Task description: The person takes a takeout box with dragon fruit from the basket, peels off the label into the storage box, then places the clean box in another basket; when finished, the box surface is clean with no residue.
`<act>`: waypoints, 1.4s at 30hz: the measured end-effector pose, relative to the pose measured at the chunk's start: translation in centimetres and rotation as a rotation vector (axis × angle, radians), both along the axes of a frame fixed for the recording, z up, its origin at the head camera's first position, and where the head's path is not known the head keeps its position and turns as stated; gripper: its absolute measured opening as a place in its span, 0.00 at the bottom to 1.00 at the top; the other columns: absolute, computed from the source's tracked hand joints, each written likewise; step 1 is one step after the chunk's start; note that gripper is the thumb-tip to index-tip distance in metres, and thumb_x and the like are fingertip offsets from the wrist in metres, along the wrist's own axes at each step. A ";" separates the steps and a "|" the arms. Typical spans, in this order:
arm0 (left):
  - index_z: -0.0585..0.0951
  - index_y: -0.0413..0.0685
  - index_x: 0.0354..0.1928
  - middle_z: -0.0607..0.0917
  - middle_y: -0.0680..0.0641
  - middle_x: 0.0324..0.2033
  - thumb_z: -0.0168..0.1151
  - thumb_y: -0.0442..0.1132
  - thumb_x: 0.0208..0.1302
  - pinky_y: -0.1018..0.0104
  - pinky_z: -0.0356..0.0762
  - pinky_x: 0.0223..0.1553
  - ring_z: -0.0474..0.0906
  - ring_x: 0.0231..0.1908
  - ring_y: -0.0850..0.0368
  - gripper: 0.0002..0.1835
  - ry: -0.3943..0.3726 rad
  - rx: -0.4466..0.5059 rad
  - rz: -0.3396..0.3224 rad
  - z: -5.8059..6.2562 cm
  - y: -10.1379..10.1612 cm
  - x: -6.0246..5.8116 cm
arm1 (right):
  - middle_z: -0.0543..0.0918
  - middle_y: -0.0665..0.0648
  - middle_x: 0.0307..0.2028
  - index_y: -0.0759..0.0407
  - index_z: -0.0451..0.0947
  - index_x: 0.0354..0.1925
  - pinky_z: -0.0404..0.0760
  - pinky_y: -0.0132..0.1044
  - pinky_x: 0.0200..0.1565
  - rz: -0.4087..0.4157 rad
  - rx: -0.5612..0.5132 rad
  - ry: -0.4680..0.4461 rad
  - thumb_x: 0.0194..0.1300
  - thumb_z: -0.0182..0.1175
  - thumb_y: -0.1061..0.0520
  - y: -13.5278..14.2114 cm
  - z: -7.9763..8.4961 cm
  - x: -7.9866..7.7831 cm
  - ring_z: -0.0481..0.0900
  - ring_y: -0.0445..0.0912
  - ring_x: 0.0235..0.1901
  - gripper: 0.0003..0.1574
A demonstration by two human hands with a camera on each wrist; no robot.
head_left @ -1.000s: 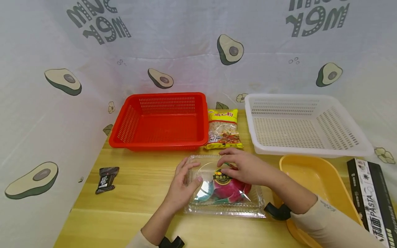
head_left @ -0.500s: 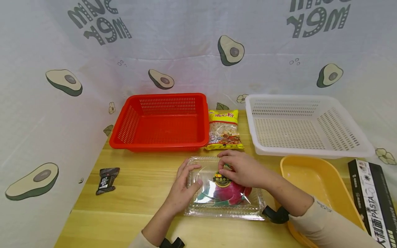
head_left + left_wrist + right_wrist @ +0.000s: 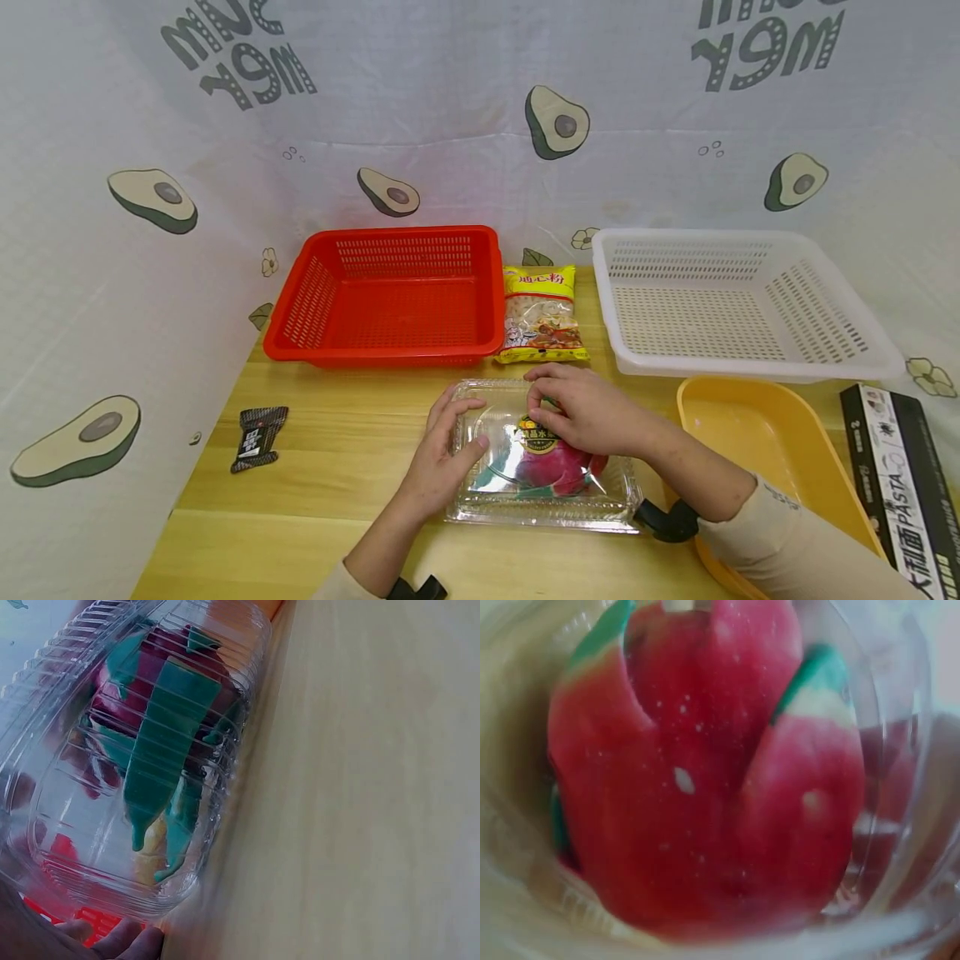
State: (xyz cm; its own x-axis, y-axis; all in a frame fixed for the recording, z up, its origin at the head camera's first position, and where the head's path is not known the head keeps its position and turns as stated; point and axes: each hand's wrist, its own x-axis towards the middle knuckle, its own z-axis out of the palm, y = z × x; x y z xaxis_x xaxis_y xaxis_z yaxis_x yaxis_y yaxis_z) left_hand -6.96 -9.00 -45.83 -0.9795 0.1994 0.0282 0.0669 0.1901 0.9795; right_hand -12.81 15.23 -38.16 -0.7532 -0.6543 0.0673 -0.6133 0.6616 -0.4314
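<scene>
A clear plastic clamshell box (image 3: 547, 512) with a round black-and-gold label (image 3: 538, 438) on its lid lies on the table. Inside is a pink dragon fruit (image 3: 558, 471) with green leaf tips, also filling the right wrist view. My left hand (image 3: 438, 462) holds the box's left side, thumb on the lid and fingers around the far corner; its fingers (image 3: 120, 937) show below the box in the left wrist view. My right hand (image 3: 585, 408) is over the lid, thumb and index finger pinching at the label's upper edge.
A red basket (image 3: 405, 354) and a white basket (image 3: 750, 367) stand at the back, a yellow bag of pasta (image 3: 543, 317) between them. To the right are a yellow basin (image 3: 757, 425) and a black pasta box (image 3: 900, 483). A small dark packet (image 3: 258, 437) lies at left.
My right thumb and index finger have drawn together at the label, where they were spread over the lid. My left hand and the box have stayed nearly in place.
</scene>
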 end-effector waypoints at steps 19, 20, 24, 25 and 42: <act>0.77 0.63 0.63 0.50 0.41 0.81 0.63 0.41 0.68 0.23 0.43 0.72 0.44 0.80 0.34 0.22 -0.001 -0.001 0.007 -0.2 0.0 0.0 | 0.82 0.59 0.60 0.44 0.75 0.35 0.76 0.60 0.64 0.034 -0.070 -0.033 0.73 0.60 0.54 0.5 -0.2 -0.1 0.79 0.56 0.63 0.07; 0.77 0.63 0.63 0.50 0.41 0.81 0.62 0.41 0.68 0.23 0.43 0.72 0.44 0.80 0.34 0.22 0.000 0.002 0.006 -0.2 0.0 0.0 | 0.82 0.59 0.60 0.44 0.75 0.35 0.76 0.60 0.64 0.034 -0.072 -0.034 0.73 0.60 0.54 0.5 -0.2 -0.1 0.79 0.56 0.63 0.07; 0.77 0.62 0.63 0.50 0.41 0.81 0.62 0.41 0.68 0.23 0.42 0.72 0.43 0.80 0.34 0.22 0.001 0.006 0.004 -0.2 0.0 0.0 | 0.82 0.60 0.60 0.45 0.75 0.35 0.76 0.60 0.64 0.034 -0.085 -0.045 0.74 0.60 0.55 0.6 -0.2 -0.1 0.79 0.57 0.63 0.07; 0.77 0.62 0.63 0.50 0.41 0.81 0.62 0.41 0.68 0.22 0.42 0.72 0.43 0.80 0.34 0.22 0.002 0.006 0.003 -0.2 0.0 0.0 | 0.82 0.60 0.60 0.45 0.74 0.35 0.76 0.59 0.64 0.031 -0.090 -0.052 0.74 0.60 0.55 0.6 -0.2 -0.1 0.79 0.57 0.63 0.07; 0.76 0.63 0.63 0.50 0.43 0.81 0.62 0.41 0.69 0.20 0.42 0.70 0.44 0.80 0.33 0.22 0.008 -0.005 0.001 -0.2 -0.1 0.1 | 0.84 0.58 0.41 0.57 0.69 0.41 0.77 0.41 0.45 -0.272 -0.432 -0.276 0.79 0.51 0.56 1.5 0.3 -0.9 0.81 0.52 0.44 0.07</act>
